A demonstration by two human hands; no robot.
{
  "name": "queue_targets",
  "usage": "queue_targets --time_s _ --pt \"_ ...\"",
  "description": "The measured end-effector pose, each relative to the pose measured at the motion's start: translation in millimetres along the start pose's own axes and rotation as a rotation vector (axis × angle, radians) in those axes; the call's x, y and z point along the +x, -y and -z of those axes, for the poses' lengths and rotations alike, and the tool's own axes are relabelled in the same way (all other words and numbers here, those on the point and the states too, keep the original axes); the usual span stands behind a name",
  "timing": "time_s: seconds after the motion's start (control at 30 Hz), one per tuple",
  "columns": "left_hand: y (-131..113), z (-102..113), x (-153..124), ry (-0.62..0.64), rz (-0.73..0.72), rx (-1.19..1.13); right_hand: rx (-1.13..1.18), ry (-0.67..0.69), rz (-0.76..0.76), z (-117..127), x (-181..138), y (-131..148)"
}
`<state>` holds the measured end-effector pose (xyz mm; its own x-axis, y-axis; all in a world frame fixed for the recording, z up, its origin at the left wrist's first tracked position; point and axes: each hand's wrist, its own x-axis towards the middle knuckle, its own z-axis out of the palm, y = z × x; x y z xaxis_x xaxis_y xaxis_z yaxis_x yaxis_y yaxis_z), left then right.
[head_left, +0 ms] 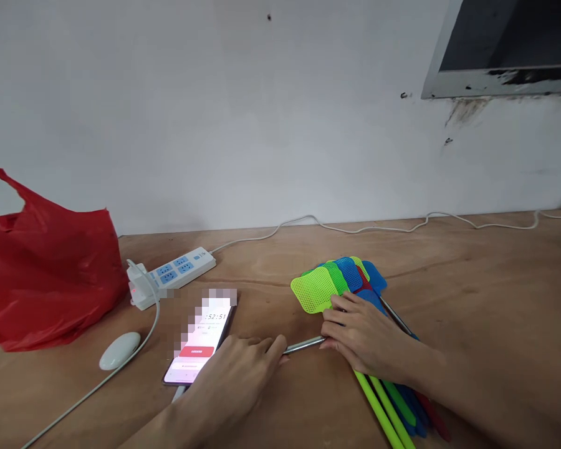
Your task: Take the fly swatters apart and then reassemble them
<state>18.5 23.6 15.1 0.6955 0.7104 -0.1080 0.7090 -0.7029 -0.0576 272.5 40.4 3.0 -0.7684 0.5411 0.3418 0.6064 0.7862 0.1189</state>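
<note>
My left hand lies on the wooden table, its fingers closed over the end of a thin metal rod. My right hand rests on a fanned pile of several fly swatters in yellow-green, green, blue and red; its fingertips pinch the rod's other end. The swatters' long handles run toward me under my right forearm. A phone with a lit screen lies just left of my left hand.
A red plastic bag stands at the left. A white power strip with a glowing switch lies beside it, its cable running along the wall. A white oval object lies near a grey cord. A grey frame hangs top right.
</note>
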Motion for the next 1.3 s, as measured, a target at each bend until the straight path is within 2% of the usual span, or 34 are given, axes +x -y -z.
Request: queue_targets --time_s 0.13,0.33,0.47,0.67,1.0,1.3 --pt "-1 -7 -2 0.024 -0.011 -0.007 -0.043 0.03 0.012 -1 0 12" --pt "-8 -5 -7 0.085 -0.036 0.004 -0.1 0.067 0.059 -1 3 26" --pt "-9 -2 -16 0.098 -0.002 -0.006 -0.024 0.06 0.064 1 -3 17" --pt "2 1 -23 0.136 0.04 -0.026 -0.038 0.044 0.022 -1 -19 -3" --pt "1 5 -25 0.189 0.073 -0.014 0.035 0.038 -0.035 4 -25 -7" --pt "3 1 -37 0.133 0.091 -0.013 0.107 0.006 -0.053 10 -29 -9"
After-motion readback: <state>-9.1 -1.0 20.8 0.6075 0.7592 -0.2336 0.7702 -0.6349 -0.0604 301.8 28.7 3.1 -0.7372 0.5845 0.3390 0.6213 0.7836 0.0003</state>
